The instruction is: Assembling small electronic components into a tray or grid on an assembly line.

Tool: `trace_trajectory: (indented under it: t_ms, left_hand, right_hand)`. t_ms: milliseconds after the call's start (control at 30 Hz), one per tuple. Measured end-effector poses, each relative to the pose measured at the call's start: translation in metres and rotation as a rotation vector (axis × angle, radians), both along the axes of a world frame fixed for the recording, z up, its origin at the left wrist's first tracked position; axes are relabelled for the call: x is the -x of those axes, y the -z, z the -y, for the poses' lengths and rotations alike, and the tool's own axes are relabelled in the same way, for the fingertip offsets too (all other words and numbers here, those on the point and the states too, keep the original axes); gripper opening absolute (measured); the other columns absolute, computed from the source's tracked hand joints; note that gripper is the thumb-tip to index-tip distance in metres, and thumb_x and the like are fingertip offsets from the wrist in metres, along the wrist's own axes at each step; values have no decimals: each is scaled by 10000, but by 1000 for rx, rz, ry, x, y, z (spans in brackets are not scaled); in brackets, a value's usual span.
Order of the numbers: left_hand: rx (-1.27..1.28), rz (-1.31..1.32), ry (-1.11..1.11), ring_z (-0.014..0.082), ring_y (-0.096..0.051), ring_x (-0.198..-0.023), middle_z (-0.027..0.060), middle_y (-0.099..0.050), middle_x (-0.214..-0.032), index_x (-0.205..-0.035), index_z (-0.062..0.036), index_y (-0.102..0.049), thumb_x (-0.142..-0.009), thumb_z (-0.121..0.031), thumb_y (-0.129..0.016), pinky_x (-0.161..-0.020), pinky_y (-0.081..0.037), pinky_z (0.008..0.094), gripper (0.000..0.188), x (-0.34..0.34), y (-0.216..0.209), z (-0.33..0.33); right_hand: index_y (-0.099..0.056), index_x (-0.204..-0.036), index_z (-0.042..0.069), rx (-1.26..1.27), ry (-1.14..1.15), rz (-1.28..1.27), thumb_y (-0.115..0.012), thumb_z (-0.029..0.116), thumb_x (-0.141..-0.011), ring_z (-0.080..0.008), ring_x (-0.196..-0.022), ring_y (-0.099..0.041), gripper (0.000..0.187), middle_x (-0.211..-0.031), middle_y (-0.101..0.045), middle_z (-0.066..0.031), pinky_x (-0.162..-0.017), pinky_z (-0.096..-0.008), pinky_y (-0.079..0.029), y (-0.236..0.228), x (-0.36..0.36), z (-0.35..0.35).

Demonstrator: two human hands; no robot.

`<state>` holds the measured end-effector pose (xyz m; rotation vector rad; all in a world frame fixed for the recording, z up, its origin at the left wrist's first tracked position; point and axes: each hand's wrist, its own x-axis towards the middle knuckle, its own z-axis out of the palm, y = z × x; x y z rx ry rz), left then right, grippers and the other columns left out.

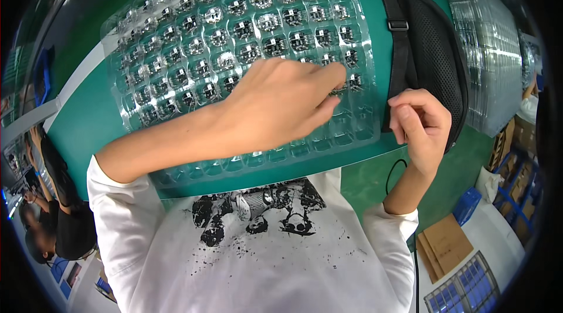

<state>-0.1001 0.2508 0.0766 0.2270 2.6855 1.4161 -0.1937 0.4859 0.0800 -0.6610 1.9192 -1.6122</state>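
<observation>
A clear plastic blister tray (365,115) lies in front of me, most of its pockets holding small black-and-silver circuit boards (273,47). The pockets in the rows nearest me hold no boards. My left hand (281,102) reaches across the tray from the left, thumb and forefinger closed in a pinch low over a pocket near its right side. What sits between those fingertips is mostly hidden. Right of the tray, my right hand (423,122) is raised with its fingers curled in and the thumb against them. Anything inside it cannot be made out.
Beside my right hand, a black mesh bag (437,49) with a buckled strap lies on the green table (88,115). Stacked clear trays (487,55) stand beyond it. Cardboard (444,247) and a blue bin (467,205) are lower right. Another person (73,228) is at far left.
</observation>
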Motion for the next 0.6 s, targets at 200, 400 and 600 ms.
trace_trajectory:
  t_ms: [200, 400, 600]
  left_hand:
    - [288, -132, 11, 303, -617, -625, 100, -611, -678, -877, -60, -621, -810, -201, -702, -527, -478, 410, 176, 14, 15, -6]
    - [398, -288, 50, 279, -598, -589, 91, -584, -671, -832, -21, -586, -822, -147, -662, -514, -472, 378, 147, 23, 19, -7]
    - [-880, 574, -138, 64, -386, -485, -1, -468, -584, -705, -44, -542, -894, -216, -561, -404, -306, 255, 257, 21, -14, 32]
  right_hand:
    - [-678, -920, -21, -340, -111, -546, -710, -76, -696, -123, -533, -463, 233, -643, -485, -58, -481, -260, -343, 2, -2, 23]
    - [-671, -884, -24, -303, -81, -749, -688, -91, -714, -157, -525, -472, 184, -643, -482, -84, -483, -287, -373, 7, 1, 29]
    - [-667, -887, -23, -404, -163, -722, -685, -92, -726, -158, -523, -470, 176, -664, -479, -81, -493, -277, -380, 12, 3, 28]
